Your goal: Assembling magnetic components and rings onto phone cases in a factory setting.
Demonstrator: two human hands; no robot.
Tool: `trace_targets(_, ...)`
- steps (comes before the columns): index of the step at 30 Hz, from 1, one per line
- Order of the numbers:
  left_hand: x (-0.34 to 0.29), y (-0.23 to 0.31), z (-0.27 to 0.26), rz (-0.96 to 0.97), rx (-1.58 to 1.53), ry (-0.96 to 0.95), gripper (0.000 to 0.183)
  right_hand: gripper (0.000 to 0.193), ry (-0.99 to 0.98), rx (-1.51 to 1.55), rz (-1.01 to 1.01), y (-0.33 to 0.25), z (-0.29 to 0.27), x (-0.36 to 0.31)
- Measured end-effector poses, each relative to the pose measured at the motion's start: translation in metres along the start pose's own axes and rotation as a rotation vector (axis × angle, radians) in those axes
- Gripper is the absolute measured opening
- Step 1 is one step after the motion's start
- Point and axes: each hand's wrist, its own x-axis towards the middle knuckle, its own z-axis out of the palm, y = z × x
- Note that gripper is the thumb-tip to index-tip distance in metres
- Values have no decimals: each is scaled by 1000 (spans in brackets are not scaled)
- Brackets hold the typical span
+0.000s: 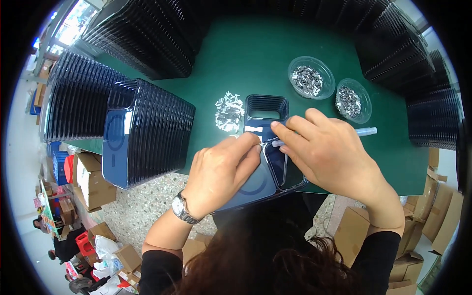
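Dark blue phone cases point(267, 191) lie at the table's near edge under my hands, one with a faint ring on its back. Over them, my left hand point(219, 167) is closed in a pinch, its fingertips at a case's edge beside a tiny shiny bit too small to name. My right hand point(332, 150) holds a slim translucent pen-shaped tool point(366, 131), whose tip points left toward the left fingertips. Just beyond, more case frames point(267, 103) are nested together. Left of these, small silvery pieces point(229, 112) lie scattered on the green table point(260, 54).
Two clear round tubs point(328, 81) point(367, 105) of small metal pieces stand at the right. Tall stacks of dark phone cases point(160, 132) line the left, with more stacks point(393, 49) at the right. Cardboard boxes point(91, 182) sit on the floor; people are in the left background.
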Motion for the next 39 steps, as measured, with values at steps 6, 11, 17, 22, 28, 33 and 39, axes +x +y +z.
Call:
trace_targets(6, 4, 3, 3, 35, -85, 19, 10, 38, 54, -110, -1, -12, 13, -5)
trace_targets(11, 7, 8, 9, 76, -56, 21, 10, 36, 99, -51, -13, -7, 10, -13)
trace_targets(17, 9, 6, 17, 137, 44, 15, 11, 35, 131, -9, -58, 5, 15, -21)
trace_targets(22, 17, 16, 13, 253, 155, -1, 11, 37, 197, 16, -38, 8, 7, -31)
trace_targets(28, 18, 24, 8, 273, 168, 2, 10, 36, 217, 4, -29, 7, 5, -37)
trace_targets(33, 21, 32, 8, 267, 159, -7, 10, 29, 344, 122, 139, 5, -3, -40)
trace_targets(39, 25, 49, 9, 168, 89, -80, 11, 13, 373, 379, 43, 24, 6, -30)
